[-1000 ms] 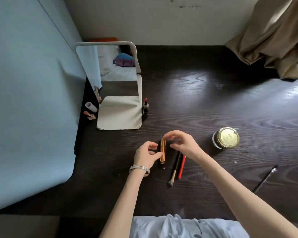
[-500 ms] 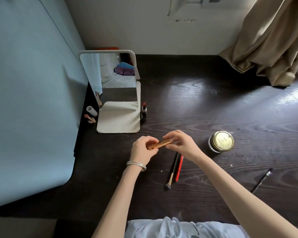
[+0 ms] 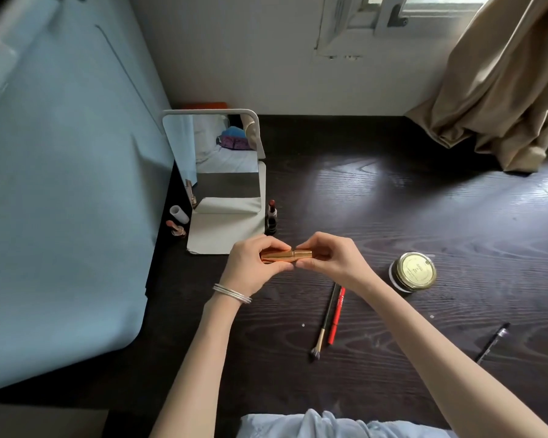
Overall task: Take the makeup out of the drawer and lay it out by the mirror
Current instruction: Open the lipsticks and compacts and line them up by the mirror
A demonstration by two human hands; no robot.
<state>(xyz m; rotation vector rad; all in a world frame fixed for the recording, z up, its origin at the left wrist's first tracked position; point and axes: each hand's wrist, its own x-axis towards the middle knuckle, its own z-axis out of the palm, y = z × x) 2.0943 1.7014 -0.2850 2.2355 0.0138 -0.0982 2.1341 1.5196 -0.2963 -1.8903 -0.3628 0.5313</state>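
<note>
A gold lipstick tube (image 3: pixel 287 255) lies level in the air between both hands, just in front of the mirror's base. My left hand (image 3: pixel 250 267) grips its left end and my right hand (image 3: pixel 331 259) pinches its right end. The white standing mirror (image 3: pixel 215 162) is at the back left of the dark desk. An open dark lipstick (image 3: pixel 271 216) stands at the mirror's right edge. On the mirror's left lie an open pink lipstick (image 3: pixel 175 228) and a white cap (image 3: pixel 179 214).
A small brush (image 3: pixel 325 322) and a red pencil (image 3: pixel 336 316) lie side by side under my right wrist. A gold-lidded jar (image 3: pixel 415 271) stands to the right, a black wand (image 3: pixel 492 343) farther right. A blue sheet (image 3: pixel 60 184) covers the left, a curtain (image 3: pixel 500 90) hangs at back right.
The gold tube stood upright on the desk a second ago; both hands lifted it and turned it level. The view tilted up a little.
</note>
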